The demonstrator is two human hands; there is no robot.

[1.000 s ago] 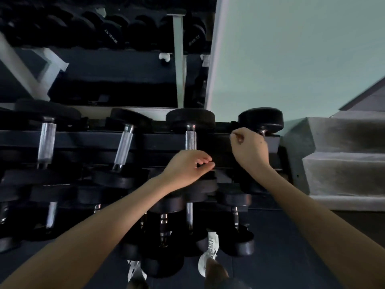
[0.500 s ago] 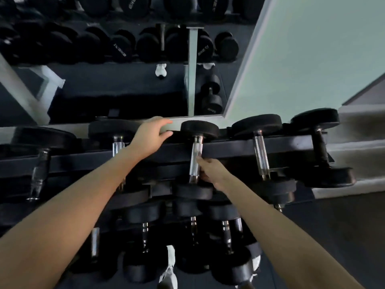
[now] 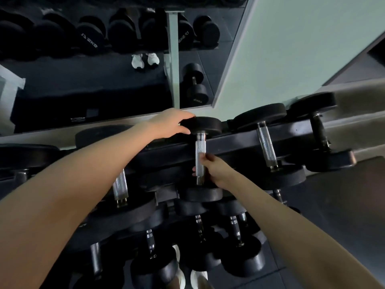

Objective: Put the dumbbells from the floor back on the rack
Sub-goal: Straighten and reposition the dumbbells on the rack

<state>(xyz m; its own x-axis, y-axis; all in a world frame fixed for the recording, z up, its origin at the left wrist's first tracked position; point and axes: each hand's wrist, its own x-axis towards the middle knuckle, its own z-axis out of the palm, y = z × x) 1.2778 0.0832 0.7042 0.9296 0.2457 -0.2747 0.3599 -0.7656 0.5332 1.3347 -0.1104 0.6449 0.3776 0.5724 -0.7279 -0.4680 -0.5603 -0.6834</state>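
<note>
The fingers [image 3: 208, 160] of the right hand [image 3: 214, 171] are wrapped round the knurled steel handle, down at its near end, tips just peeking out on the bar's other side. Up top, the fingers [image 3: 184, 118] of the left hand [image 3: 168, 124] lie over the far rubber head, thumb under its rim, so the head sits clasped between them. The dumbbell [image 3: 200, 148] lies across the top rail of the rack [image 3: 239, 142], with its handle running away from the person. Two neighbouring dumbbells [image 3: 266, 147] sit just to its right on the same tier. More crowd the lower tiers, and a mirror [image 3: 104, 84] stands behind the rack.
</note>
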